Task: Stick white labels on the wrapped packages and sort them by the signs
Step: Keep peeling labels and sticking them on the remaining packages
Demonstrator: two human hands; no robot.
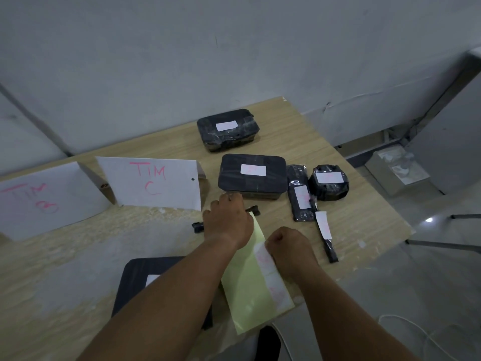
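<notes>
On table (325,142), left hand (227,220) pressing black package (226,213) — right hand (289,247) peeling label (261,252)

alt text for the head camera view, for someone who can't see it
Two bare hands work over a wooden table: the left hand presses on a thin black package while the right hand pinches a white label on a yellow backing sheet. Labelled black packages lie beside a "TIM C" sign.

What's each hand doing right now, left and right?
Left hand: closed, pressing down on a thin black wrapped package.
Right hand: closed, pinching a white label on the yellow-green label sheet.
</notes>
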